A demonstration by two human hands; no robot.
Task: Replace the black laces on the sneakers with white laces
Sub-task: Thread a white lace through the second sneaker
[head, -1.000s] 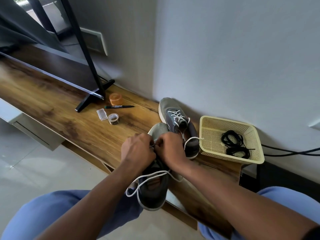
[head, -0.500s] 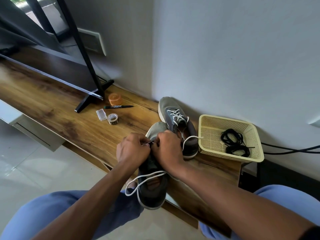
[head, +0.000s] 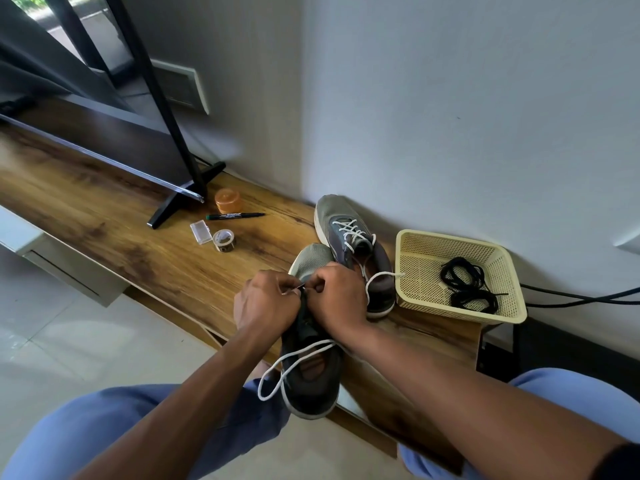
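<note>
Head view. Both hands are working together over the near sneaker (head: 310, 368), which is lying at the front edge of the bench (head: 114, 237) with its heel overhanging that edge. The left hand (head: 265, 301) and the right hand (head: 337, 299) are almost touching, fingers curled, and are pinching the white lace (head: 294, 362) at the lower eyelets near the toe. Which eyelet is being threaded cannot be told, since the hands are covering it. The lace's free lengths are trailing loose over the shoe's opening and hanging past the front edge.

The far sneaker (head: 353, 247) is sitting against the wall at the back edge, already carrying a white lace through its eyelets, with the ends lying untied. The black laces (head: 465, 285) are lying coiled in the cream basket (head: 415, 237) at the right end of the bench.

Judged progress: removal of the black laces is complete. One shoe is threaded. The second shoe is at an early stage, with most eyelets apparently remaining, and any tying is still outstanding.
</note>
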